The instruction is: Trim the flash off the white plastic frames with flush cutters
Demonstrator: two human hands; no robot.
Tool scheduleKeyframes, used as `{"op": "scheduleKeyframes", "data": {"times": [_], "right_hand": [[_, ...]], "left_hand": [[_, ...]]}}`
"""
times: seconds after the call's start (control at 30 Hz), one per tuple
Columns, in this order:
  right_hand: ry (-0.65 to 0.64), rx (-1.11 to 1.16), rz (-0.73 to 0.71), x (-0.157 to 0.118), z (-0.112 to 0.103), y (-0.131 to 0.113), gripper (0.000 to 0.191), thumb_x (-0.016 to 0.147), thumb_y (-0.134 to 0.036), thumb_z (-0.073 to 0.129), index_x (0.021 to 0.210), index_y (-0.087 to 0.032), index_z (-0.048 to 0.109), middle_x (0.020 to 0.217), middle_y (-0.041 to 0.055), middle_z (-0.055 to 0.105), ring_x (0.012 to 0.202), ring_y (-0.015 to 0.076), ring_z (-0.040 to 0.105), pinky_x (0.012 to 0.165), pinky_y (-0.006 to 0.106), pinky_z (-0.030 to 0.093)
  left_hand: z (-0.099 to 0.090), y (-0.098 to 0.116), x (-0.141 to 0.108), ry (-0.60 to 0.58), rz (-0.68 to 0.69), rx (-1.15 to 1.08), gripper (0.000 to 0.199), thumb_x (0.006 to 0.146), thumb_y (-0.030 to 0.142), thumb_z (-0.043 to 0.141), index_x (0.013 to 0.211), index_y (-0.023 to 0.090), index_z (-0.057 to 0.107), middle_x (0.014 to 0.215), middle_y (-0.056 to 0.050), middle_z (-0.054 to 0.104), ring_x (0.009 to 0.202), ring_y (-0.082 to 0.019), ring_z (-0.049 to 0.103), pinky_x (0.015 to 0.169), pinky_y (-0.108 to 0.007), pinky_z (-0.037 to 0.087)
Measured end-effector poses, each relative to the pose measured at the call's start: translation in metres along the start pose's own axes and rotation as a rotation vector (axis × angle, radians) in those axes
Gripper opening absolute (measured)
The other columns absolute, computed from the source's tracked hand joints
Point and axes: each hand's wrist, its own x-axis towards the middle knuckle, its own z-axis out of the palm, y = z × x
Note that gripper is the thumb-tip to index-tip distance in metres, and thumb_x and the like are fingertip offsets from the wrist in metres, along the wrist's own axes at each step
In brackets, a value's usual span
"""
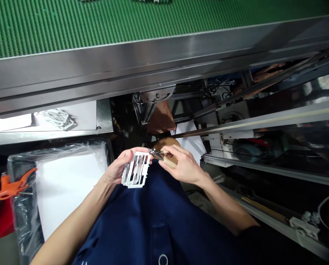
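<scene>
My left hand (pixel 120 163) is closed on the upper left edge of a white slotted plastic part (pixel 138 171), with long openings between thin bars. Between the fingers of my right hand (pixel 181 163) is a small metal hand tool that looks like nippers (pixel 158 153). Its tip points left and meets or nearly meets the top right corner of the plastic part. My fingers hide most of the tool's handles. Both hands are close together in front of my dark blue clothing.
Ahead runs a green conveyor belt (pixel 56 25) with a metal side rail (pixel 153 55). More white slotted parts (pixel 56 118) lie on a left shelf. Below it are a plastic-lined black box (pixel 23 217) and an orange-handled tool (pixel 14 187). A round stool seat (pixel 168 142) is behind my hands.
</scene>
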Motion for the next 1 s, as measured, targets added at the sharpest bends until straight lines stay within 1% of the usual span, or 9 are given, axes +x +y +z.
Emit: {"op": "scheduleKeyframes", "data": {"times": [0.07,0.13,0.27,0.4,0.57,0.73,0.9,0.93,1.0], "right_hand": [[-0.082,-0.175,-0.05,0.002,-0.015,0.003,0.022,0.081,-0.027,0.056,0.101,-0.018,0.057,0.09,0.0036,0.06,0.083,0.0158,0.054,0.076,0.028,0.04],[-0.152,-0.276,-0.091,0.005,-0.024,0.004,0.021,0.081,-0.027,0.056,0.099,-0.018,0.058,0.088,0.0031,0.06,0.079,0.0152,0.054,0.072,0.027,0.039],[-0.25,-0.383,-0.16,0.011,-0.034,0.003,0.022,0.081,-0.028,0.054,0.1,-0.018,0.059,0.086,0.0037,0.061,0.079,0.0159,0.054,0.069,0.025,0.036],[-0.297,-0.44,-0.193,0.016,-0.038,0.001,0.021,0.081,-0.029,0.053,0.098,-0.018,0.06,0.083,0.003,0.061,0.075,0.0157,0.054,0.066,0.025,0.033],[-0.314,-0.463,-0.198,0.018,-0.04,0.001,0.019,0.081,-0.031,0.053,0.094,-0.019,0.06,0.08,0.0016,0.061,0.069,0.0143,0.053,0.061,0.025,0.029],[-0.331,-0.465,-0.191,0.018,-0.042,-0.001,0.016,0.079,-0.03,0.053,0.087,-0.019,0.061,0.073,0.0,0.059,0.061,0.0118,0.048,0.055,0.025,0.022],[-0.34,-0.375,-0.178,0.022,-0.043,0.003,0.007,0.075,-0.023,0.054,0.075,-0.018,0.059,0.065,-0.0021,0.056,0.055,0.0093,0.041,0.053,0.024,0.02],[-0.32,-0.317,-0.155,0.023,-0.041,0.005,0.008,0.076,-0.024,0.054,0.074,-0.018,0.058,0.064,-0.0025,0.055,0.055,0.009,0.041,0.053,0.024,0.021],[-0.208,-0.179,-0.067,0.026,-0.034,0.01,0.013,0.079,-0.028,0.053,0.075,-0.017,0.057,0.064,-0.0026,0.054,0.057,0.0089,0.042,0.055,0.022,0.026]], "left_hand": [[-0.001,0.0,-0.001,-0.028,-0.02,-0.003,0.047,0.074,0.044,0.072,0.106,0.011,0.065,0.096,-0.015,0.069,0.086,-0.023,0.066,0.071,-0.027,0.055],[-0.002,-0.002,-0.001,-0.047,-0.033,-0.003,0.048,0.073,0.043,0.073,0.107,0.011,0.064,0.096,-0.015,0.069,0.083,-0.023,0.066,0.07,-0.026,0.055],[-0.003,-0.004,-0.002,-0.039,-0.059,0.016,0.049,0.072,0.042,0.074,0.108,0.01,0.065,0.097,-0.015,0.069,0.084,-0.022,0.066,0.07,-0.025,0.055],[-0.004,-0.003,-0.004,-0.039,-0.08,0.04,0.05,0.071,0.043,0.075,0.109,0.012,0.065,0.098,-0.015,0.069,0.082,-0.021,0.066,0.069,-0.024,0.055],[-0.002,0.0,-0.005,-0.039,-0.109,0.069,0.048,0.072,0.043,0.074,0.109,0.014,0.065,0.098,-0.012,0.069,0.081,-0.022,0.065,0.068,-0.025,0.053],[-0.001,0.002,-0.005,-0.014,-0.133,0.088,0.051,0.067,0.044,0.077,0.106,0.013,0.067,0.096,-0.013,0.07,0.077,-0.023,0.066,0.064,-0.026,0.054],[0.0,0.001,-0.002,-0.029,-0.138,0.05,0.047,0.071,0.041,0.075,0.107,0.012,0.066,0.097,-0.012,0.07,0.084,-0.023,0.066,0.07,-0.027,0.054],[0.0,0.0,0.0,-0.024,-0.126,0.027,0.046,0.072,0.041,0.074,0.107,0.012,0.066,0.097,-0.012,0.07,0.086,-0.023,0.065,0.071,-0.027,0.054],[0.0,0.001,0.004,0.019,-0.077,-0.018,0.043,0.075,0.041,0.072,0.107,0.013,0.065,0.099,-0.011,0.07,0.088,-0.023,0.065,0.074,-0.028,0.054]]}}
